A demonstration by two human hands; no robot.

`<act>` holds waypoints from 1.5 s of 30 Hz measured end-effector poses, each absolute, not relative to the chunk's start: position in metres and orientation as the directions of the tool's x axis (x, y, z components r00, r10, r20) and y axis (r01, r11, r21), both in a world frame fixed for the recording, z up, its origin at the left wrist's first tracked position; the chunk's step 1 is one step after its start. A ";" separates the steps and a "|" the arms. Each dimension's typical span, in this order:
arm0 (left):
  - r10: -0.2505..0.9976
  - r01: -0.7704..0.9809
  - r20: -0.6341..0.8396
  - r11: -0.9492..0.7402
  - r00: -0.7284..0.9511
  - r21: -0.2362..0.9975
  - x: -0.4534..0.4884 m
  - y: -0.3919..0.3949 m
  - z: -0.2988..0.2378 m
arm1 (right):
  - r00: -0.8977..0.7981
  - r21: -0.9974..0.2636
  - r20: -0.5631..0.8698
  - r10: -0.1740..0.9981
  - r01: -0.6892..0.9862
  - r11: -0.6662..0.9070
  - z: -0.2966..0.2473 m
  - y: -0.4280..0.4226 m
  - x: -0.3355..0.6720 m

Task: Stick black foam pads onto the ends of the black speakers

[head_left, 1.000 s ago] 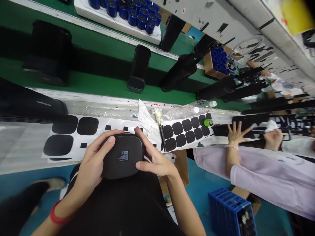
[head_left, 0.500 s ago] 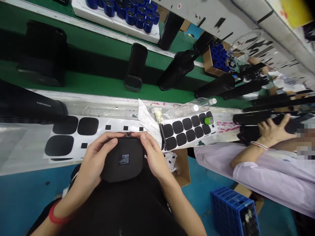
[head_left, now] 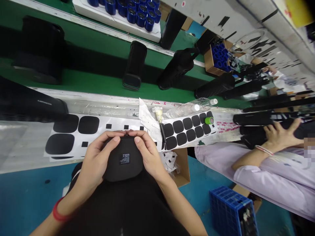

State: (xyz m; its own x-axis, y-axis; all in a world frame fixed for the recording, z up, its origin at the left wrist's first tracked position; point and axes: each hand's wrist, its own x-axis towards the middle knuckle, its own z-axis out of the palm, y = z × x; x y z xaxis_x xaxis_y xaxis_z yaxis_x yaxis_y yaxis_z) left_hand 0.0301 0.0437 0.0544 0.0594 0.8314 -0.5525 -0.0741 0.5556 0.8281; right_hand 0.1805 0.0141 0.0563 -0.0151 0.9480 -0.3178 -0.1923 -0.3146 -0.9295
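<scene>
A black device point(head_left: 124, 170) with a rounded-square end face is held close to my body, its face towards me. A small printed label point(head_left: 124, 159) sits in the middle of that face. My left hand point(head_left: 99, 154) grips the left edge, thumb on the face and fingers over the far edge. On the opposite side my right hand point(head_left: 147, 149) holds it in the same way. The fingertips of both hands nearly meet at the far edge; what lies under them is hidden. Beyond my hands lie a sheet of black rounded-square stickers point(head_left: 59, 144) and a second sticker sheet point(head_left: 182, 139).
A green conveyor belt point(head_left: 98, 73) carries several upright black devices point(head_left: 135, 65). Clear plastic bottles point(head_left: 183, 110), a brush point(head_left: 162, 131) and a green roll point(head_left: 209, 120) lie on the bench. A cardboard box point(head_left: 183, 167) and blue crate point(head_left: 231, 209) stand below. At right, a co-worker's hand point(head_left: 280, 134) touches black devices.
My right thumb and fingers have shifted left along the far edge, so both hands' fingertips are closer together. The co-worker's hand has moved slightly right.
</scene>
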 end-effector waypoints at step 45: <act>0.896 0.153 0.135 -0.218 0.423 0.964 0.019 0.007 0.046 | -0.290 -0.289 -0.773 0.564 -0.630 -0.720 0.031 -0.005 0.182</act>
